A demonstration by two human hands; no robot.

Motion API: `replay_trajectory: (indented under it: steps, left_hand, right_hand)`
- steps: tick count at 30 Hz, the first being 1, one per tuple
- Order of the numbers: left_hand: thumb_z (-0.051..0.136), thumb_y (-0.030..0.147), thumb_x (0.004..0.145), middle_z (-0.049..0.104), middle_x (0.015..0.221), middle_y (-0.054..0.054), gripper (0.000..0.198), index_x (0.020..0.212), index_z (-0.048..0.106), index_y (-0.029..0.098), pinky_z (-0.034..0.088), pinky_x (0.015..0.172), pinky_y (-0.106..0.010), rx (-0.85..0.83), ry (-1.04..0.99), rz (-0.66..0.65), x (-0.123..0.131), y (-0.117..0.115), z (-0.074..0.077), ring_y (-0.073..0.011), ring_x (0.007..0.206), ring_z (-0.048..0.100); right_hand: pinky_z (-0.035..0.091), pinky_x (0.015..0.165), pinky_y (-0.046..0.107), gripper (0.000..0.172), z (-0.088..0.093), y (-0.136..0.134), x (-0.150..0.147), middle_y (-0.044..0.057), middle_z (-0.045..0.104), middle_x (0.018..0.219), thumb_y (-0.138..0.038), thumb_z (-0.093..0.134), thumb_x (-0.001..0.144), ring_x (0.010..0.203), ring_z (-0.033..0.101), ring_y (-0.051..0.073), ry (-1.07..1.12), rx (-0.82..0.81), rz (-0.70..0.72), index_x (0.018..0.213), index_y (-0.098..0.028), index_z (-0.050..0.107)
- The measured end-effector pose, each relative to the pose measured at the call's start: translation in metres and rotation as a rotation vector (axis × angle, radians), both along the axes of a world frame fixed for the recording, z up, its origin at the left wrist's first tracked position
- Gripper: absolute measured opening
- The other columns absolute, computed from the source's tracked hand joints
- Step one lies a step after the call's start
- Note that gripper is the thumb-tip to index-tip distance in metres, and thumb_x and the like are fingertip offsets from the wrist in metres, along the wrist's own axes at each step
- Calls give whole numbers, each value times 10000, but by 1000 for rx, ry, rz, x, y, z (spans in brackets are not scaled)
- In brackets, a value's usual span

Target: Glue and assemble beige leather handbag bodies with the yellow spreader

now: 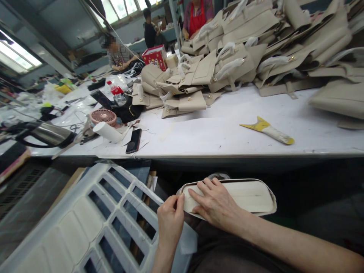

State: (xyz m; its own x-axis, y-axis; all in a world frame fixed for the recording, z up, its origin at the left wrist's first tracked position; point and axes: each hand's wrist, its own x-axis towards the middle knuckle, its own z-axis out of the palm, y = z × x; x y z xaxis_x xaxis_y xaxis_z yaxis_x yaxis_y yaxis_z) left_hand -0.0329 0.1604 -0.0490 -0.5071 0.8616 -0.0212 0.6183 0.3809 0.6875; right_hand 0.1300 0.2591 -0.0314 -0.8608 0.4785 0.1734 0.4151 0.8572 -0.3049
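Over my lap, below the table edge, lies an oblong cream bag base [250, 196] with rounded ends and a thin raised rim. My left hand [170, 218] is closed at its left end, thumb and finger pinching the rim. Across the left half of the flat inner panel, my right hand [213, 201] presses with spread fingers, some of them touching the upper rim. What is under the base is hidden, apart from a bit of clear plastic behind it.
A white plastic rack [113, 212] with slots stands at lower left. On the white table [182, 136] are a yellow-tipped spatula [267, 131], a phone [133, 141], a white roll [107, 132], a pink fan [102, 117], a kettle [47, 134] and piled beige handbags [233, 68]. Several people work beyond.
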Motion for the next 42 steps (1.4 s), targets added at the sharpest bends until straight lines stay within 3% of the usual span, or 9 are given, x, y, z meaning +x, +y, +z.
replay_trajectory:
  steps: [4,9,12,16,19,23,27,33,42]
  left_hand:
    - [509,526,913,458,607,28,442,657,527,166,312,568,-227,41,-524,95,-9,-5,-13,-117,595,412]
    - [690,410,838,545,782,31,266,821,553,182,394,682,-203,168,-1149,193,-5,-9,-31,-102,703,471]
    - [674,398,857,609,934,16,213,960,598,229,431,725,-224,141,-1390,205,-2,-9,-38,-124,807,544]
    - [634,413,883,591,1269,-19,391,1253,573,306,456,859,-281,85,-1578,187,-6,-8,-50,-190,1071,561]
    - [629,385,881,625,1234,-30,384,1247,608,272,458,849,-259,66,-1615,169,-10,-5,-55,-183,1042,580]
    - [596,367,890,649,1197,-50,390,1256,616,234,455,863,-273,34,-1525,76,-10,2,-45,-211,1045,593]
    - [592,368,890,649,1209,-92,439,1287,600,182,443,924,-335,1,-1354,29,-11,8,-33,-269,1109,577]
    - [648,359,869,667,1202,-77,442,1276,619,191,425,972,-352,-27,-999,-55,-22,8,-35,-277,1100,589]
    - [609,382,891,631,1266,-104,442,1287,588,187,423,997,-341,119,-1106,16,-1,10,-44,-279,1183,551]
  right_hand:
    - [283,752,413,439,0,2,0,71,562,1034,-482,623,885,920,443,260,8,2,-1,1226,-214,554]
    - [276,750,405,446,1,3,-1,82,564,1031,-476,612,894,917,440,260,0,-14,16,1245,-210,547]
    - [279,758,409,449,1,3,0,81,563,1032,-469,613,894,924,441,263,-11,-32,28,1254,-210,543]
    - [281,764,416,448,1,4,-1,77,560,1044,-479,595,903,927,442,264,-18,-50,35,1261,-215,540]
    - [280,758,418,452,1,6,-2,75,559,1036,-479,597,901,926,445,265,-22,-69,36,1266,-218,539]
    - [282,763,421,459,1,6,-3,74,562,1039,-468,611,894,930,450,266,-20,-92,35,1270,-215,537]
    - [287,790,428,447,0,6,-2,78,568,1064,-440,614,898,940,455,264,-7,-102,31,1272,-209,537]
    - [287,797,425,439,-2,7,-4,86,574,1045,-410,641,883,954,462,265,14,-99,27,1257,-199,552]
    - [315,832,390,398,-2,9,-2,44,550,1037,-458,765,765,963,446,245,67,-256,-91,1114,-304,649]
